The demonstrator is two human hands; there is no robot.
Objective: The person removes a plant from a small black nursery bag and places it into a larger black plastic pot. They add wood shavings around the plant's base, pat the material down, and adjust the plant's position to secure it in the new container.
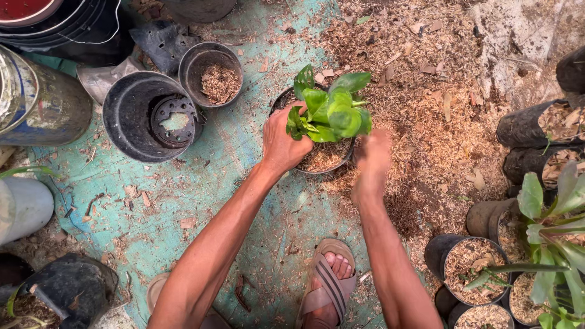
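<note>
I have my left hand (281, 143) curled around the near-left rim of the black pot (317, 163), fingers pressed on its wall and steadying it on the teal tarp (183, 195), close to the tarp's far right edge where the heap of sawdust (420, 91) begins. My right hand (370, 161) is blurred just beside the pot's right rim; I cannot tell whether its fingers are spread or pinched on anything. The green plant (329, 109) already stands in the pot with woody fill around its base, so I judge the planting mostly done, with topping up and firming the fill left. The plant's stem runs upright, toward the camera, with leaves fanning toward the far side. Two empty black pots (152, 116) sit well apart at the tarp's far left; filled pots (472, 262) cluster at the right.
</note>
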